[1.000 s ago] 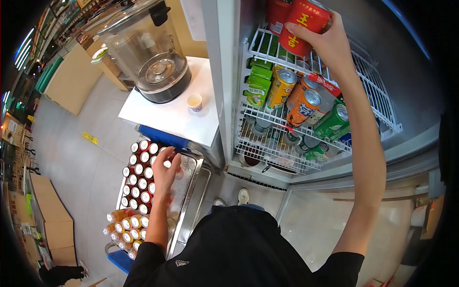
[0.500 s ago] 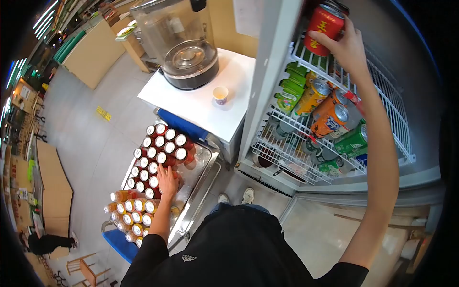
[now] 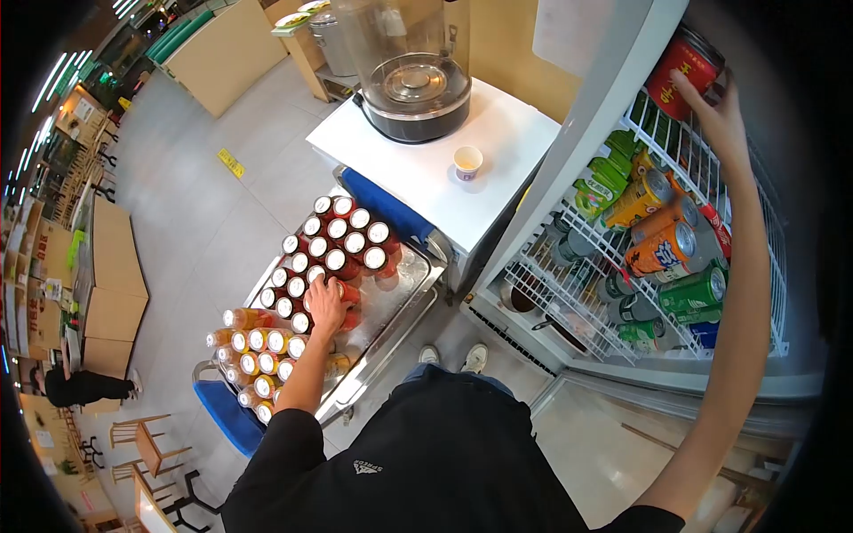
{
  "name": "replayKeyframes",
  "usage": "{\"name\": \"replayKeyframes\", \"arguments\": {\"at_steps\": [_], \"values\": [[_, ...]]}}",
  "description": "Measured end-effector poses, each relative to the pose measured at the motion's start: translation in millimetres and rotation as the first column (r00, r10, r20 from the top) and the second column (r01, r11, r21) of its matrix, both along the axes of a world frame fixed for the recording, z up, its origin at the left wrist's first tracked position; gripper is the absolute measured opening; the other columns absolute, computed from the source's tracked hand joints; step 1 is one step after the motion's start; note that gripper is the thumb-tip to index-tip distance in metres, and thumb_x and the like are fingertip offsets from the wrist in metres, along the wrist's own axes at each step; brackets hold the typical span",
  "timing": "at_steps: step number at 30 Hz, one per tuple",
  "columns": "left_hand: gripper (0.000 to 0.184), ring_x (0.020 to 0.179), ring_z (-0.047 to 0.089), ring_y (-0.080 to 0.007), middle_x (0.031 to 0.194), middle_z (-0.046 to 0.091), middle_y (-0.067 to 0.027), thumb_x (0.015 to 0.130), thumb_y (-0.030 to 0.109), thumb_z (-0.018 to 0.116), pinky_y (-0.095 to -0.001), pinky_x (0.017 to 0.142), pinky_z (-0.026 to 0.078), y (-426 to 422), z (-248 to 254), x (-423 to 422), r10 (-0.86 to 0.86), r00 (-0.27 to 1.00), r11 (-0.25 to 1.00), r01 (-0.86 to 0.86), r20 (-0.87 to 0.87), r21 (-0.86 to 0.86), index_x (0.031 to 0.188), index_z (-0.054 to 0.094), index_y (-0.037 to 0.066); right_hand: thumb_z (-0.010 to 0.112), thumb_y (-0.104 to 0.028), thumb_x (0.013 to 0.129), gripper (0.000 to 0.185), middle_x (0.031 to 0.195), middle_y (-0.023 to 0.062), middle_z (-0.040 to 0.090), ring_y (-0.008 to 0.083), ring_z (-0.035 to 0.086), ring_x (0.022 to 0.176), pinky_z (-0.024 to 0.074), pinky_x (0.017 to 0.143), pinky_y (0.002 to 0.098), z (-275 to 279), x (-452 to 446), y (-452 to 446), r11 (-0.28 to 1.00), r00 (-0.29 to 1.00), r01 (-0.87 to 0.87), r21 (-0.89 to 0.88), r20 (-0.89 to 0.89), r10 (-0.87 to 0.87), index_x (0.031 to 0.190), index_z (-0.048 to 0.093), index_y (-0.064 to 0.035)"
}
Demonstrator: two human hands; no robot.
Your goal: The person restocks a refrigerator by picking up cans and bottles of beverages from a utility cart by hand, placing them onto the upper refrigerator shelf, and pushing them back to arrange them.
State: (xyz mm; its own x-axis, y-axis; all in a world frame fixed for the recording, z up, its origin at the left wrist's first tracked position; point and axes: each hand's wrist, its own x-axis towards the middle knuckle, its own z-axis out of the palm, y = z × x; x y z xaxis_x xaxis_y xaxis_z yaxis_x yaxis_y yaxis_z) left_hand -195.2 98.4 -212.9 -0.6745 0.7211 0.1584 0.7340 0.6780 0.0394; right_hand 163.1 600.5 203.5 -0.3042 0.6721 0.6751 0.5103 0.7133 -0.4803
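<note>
At the upper right, my right hand [image 3: 724, 120] grips a red can [image 3: 682, 73] with yellow characters, above the top wire shelf [image 3: 680, 147] of an open fridge. My left hand [image 3: 327, 306] rests among the dark red, pale-topped cans [image 3: 336, 259] on a metal tray [image 3: 410, 275], its fingers curled over a red can [image 3: 348, 293]. That can is partly hidden by the hand. Beside them, yellowish drink bottles with white caps [image 3: 268, 362] stand in a cluster on the same tray.
Green packs [image 3: 600, 182], orange cans [image 3: 662, 249] and green cans [image 3: 693, 293] fill the fridge shelves. A paper cup [image 3: 467, 162] and a clear dispenser [image 3: 416, 93] stand on a white counter [image 3: 524, 133]. The tray lies on a blue cart [image 3: 222, 413]. A person [image 3: 84, 388] stands far left.
The camera view has swung, shifting the scene rightward. My right hand still holds the red can by the top shelf. My left hand stays among the cans, its fingers now more curled.
</note>
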Motion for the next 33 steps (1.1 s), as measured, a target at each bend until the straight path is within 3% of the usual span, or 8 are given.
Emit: {"name": "replayKeyframes", "arguments": {"at_steps": [7, 10, 13, 19, 24, 28, 30, 33], "values": [[0.065, 0.103, 0.059, -0.0329, 0.105, 0.061, -0.0156, 0.066, 0.03, 0.084, -0.0437, 0.092, 0.045, 7, 48, 13, -0.139, 0.969, 0.965, 0.087, 0.203, 0.246, 0.117, 0.054, 0.003, 0.076, -0.027, 0.083, 0.063, 0.125, 0.0177, 0.06, 0.0253, 0.058, 0.114, 0.0457, 0.099, 0.039, -1, 16, -124, 0.986, 0.95, -0.117, 0.116, -0.275, 0.145, 0.134, 0.05, 0.0], [0.061, 0.096, 0.062, -0.0319, 0.103, 0.062, -0.0146, 0.064, 0.029, 0.086, -0.043, 0.084, 0.05, 43, 111, 54, -0.242, 0.926, 0.9, 0.103, 0.29, 0.423, 0.111, 0.058, 0.003, 0.074, -0.016, 0.081, 0.039, 0.121, 0.012, 0.064, 0.0218, 0.061, 0.107, 0.0472, 0.094, 0.0362, -32, 18, -198, 0.943, 0.952, -0.306, -0.13, -0.015, 0.307, 0.116, 0.064, -0.0026], [0.06, 0.091, 0.065, -0.0302, 0.101, 0.065, -0.0137, 0.06, 0.029, 0.089, -0.0397, 0.08, 0.053, 85, 163, 91, -0.52, 0.829, 0.726, 0.299, 0.208, 0.62, 0.108, 0.062, 0.004, 0.079, -0.02, 0.073, 0.067, 0.117, 0.0156, 0.062, 0.03, 0.062, 0.102, 0.0508, 0.086, 0.0378, -60, -3, -232, 0.77, 0.671, -0.608, -0.194, 0.393, 0.629, 0.132, 0.054, -0.0044], [0.079, 0.103, 0.065, -0.0276, 0.113, 0.065, -0.0158, 0.06, 0.03, 0.091, -0.0369, 0.086, 0.051, 139, 257, 167, -0.831, 0.53, 0.417, 0.388, 0.171, 0.822, 0.123, 0.056, -0.002, 0.084, -0.024, 0.063, 0.091, 0.111, 0.0174, 0.063, 0.0321, 0.064, 0.098, 0.0519, 0.083, 0.0403, -107, -20, -251, 0.775, 0.667, -0.578, -0.256, 0.398, 0.63, 0.14, 0.042, -0.0014], [0.083, 0.12, 0.056, -0.0244, 0.131, 0.057, -0.0162, 0.075, 0.035, 0.083, -0.0377, 0.104, 0.041, 151, 256, 170, -0.965, 0.099, 0.225, -0.172, 0.244, 0.959, 0.137, 0.044, -0.004, 0.087, -0.03, 0.062, 0.077, 0.106, 0.0168, 0.065, 0.0331, 0.068, 0.093, 0.055, 0.081, 0.0398, -71, -3, -235, 0.911, 0.877, -0.397, -0.11, 0.245, 0.412, 0.125, 0.051, -0.0051], [0.05, 0.109, 0.06, -0.0213, 0.119, 0.063, -0.0137, 0.084, 0.019, 0.072, -0.0345, 0.096, 0.045, 155, 180, 114, -0.622, 0.535, 0.653, -0.048, 0.571, 0.756, 0.127, 0.055, -0.002, 0.09, -0.029, 0.066, 0.07, 0.104, 0.0123, 0.066, 0.0197, 0.067, 0.093, 0.0553, 0.08, 0.0323, -16, 14, -189, 0.932, 0.925, -0.236, -0.276, -0.356, 0.13, 0.117, 0.051, -0.0016], [0.05, 0.108, 0.06, -0.0246, 0.12, 0.062, -0.0156, 0.083, 0.016, 0.072, -0.037, 0.095, 0.045, 157, 134, 86, -0.44, 0.678, 0.736, -0.103, 0.589, 0.669, 0.126, 0.054, -0.001, 0.089, -0.033, 0.068, 0.068, 0.105, 0.0128, 0.066, 0.0178, 0.066, 0.092, 0.0552, 0.076, 0.0312, 2, 19, -146, 0.988, 0.945, -0.124, -0.091, -0.316, 0.09, 0.116, 0.053, -0.0007], [0.057, 0.119, 0.049, -0.0388, 0.131, 0.05, -0.0237, 0.081, 0.023, 0.073, -0.0445, 0.099, 0.041, 142, 54, 41, -0.316, 0.937, 0.811, 0.187, 0.147, 0.554, 0.128, 0.051, -0.001, 0.085, -0.034, 0.071, 0.063, 0.106, 0.0135, 0.067, 0.0219, 0.067, 0.092, 0.054, 0.079, 0.0329, 12, 12, -99, 0.998, 0.972, -0.018, -0.063, -0.235, 0.003, 0.116, 0.055, -0.0008]]}}
